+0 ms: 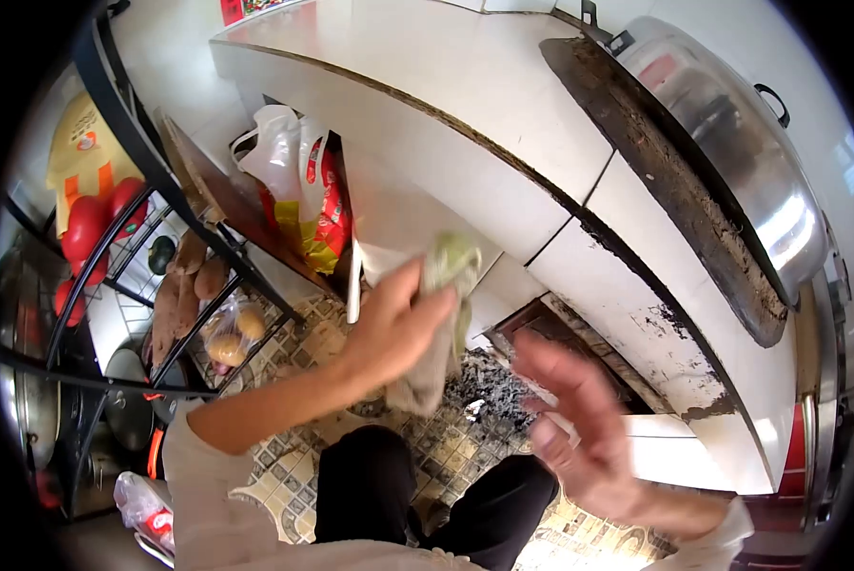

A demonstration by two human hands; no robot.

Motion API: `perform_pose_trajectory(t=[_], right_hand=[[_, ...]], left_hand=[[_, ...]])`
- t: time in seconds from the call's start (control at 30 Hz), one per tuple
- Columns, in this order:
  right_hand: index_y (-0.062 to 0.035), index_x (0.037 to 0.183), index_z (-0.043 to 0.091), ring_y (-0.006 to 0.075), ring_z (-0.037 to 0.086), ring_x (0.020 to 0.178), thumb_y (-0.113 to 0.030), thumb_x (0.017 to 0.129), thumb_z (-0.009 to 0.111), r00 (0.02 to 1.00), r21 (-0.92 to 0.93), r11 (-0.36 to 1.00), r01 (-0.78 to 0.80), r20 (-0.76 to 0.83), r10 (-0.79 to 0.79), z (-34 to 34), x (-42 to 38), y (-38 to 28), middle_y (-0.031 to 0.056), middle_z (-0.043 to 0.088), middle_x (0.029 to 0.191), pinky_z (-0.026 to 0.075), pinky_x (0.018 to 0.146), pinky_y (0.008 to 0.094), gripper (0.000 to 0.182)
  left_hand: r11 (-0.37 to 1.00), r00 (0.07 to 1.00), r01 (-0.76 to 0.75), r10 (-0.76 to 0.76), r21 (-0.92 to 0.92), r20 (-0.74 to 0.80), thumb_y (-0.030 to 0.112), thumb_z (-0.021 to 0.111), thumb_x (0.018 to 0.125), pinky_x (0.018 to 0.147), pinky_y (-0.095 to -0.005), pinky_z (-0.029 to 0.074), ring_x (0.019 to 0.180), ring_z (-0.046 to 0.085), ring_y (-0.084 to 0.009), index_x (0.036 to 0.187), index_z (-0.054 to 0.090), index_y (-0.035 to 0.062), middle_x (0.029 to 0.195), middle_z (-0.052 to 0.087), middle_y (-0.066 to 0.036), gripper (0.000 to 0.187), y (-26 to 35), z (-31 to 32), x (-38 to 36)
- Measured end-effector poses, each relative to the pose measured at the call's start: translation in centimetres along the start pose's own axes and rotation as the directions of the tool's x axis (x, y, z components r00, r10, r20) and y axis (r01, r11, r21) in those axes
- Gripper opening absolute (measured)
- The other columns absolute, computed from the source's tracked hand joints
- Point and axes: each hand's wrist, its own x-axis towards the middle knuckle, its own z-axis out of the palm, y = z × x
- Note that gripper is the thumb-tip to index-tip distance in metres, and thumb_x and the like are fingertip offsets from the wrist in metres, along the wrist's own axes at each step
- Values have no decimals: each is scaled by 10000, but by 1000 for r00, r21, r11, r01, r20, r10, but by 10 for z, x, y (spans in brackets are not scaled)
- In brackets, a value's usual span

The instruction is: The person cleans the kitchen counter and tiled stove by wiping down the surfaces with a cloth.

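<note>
My left hand [403, 324] is closed round a crumpled greenish-grey cloth [427, 366], which hangs down in front of the white tiled stove base. One end of the cloth sticks up above my fingers and looks blurred. To the right, my right hand [584, 428] is held up with its fingers apart and nothing in it, slightly smeared by motion. Behind it is a dark stove opening [588, 362] low in the tiled wall. Black ash [493, 385] lies scattered on the patterned floor below that opening, between the two hands.
On the left stands a black rack [170, 190] with tomatoes [86, 226], sweet potatoes [175, 305] and a bag of potatoes [235, 331]. A red and yellow bag [327, 214] sits by the stove. A large metal pot lid [731, 133] is on the tiled stove top [465, 76].
</note>
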Motion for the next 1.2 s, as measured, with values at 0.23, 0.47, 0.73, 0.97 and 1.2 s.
perform_pose_trajectory(t=[0.23,0.47,0.73,0.97,1.2], right_hand=[[-37,1488,177,310,402,1315,-240,880,684,961,297,917,-267,10,276,54,-14,141,191,335,1460,419,1051,418,818],[-16,1127,590,137,593,928,-157,970,534,834,678,731,-74,-361,419,71,-19,199,59,648,1021,480,846,276,219],[-75,1124,479,272,605,985,-495,952,442,931,820,562,-111,-112,347,57,-14,185,124,566,1077,562,812,414,455],[-67,1115,526,250,632,935,-300,1000,459,898,418,900,-120,-340,278,74,19,168,113,604,1007,550,761,344,268],[17,1167,567,197,580,1010,-63,906,599,893,-438,898,-52,-423,-155,35,-10,164,132,596,1161,464,872,309,276]], left_hand=[[956,956,-292,292,-3,-21,167,665,850,607,-304,537,772,598,-193,1173,506,-19,968,576,-123,405,-45,29,-36],[960,992,105,-119,-261,-39,238,753,787,733,-315,549,866,630,-198,1242,426,11,977,590,-120,604,-108,-7,-70],[718,766,618,-458,-320,450,457,653,872,839,-350,498,982,553,-173,1258,427,50,1053,546,-64,605,-224,-24,-100],[86,751,660,-104,-746,652,682,468,862,957,-577,443,1174,514,-348,1393,381,95,1328,483,-145,796,-179,33,-90],[97,933,348,-137,-932,334,388,583,912,705,-335,589,877,649,-190,1210,527,29,1012,619,-99,470,-151,-1,-44]])
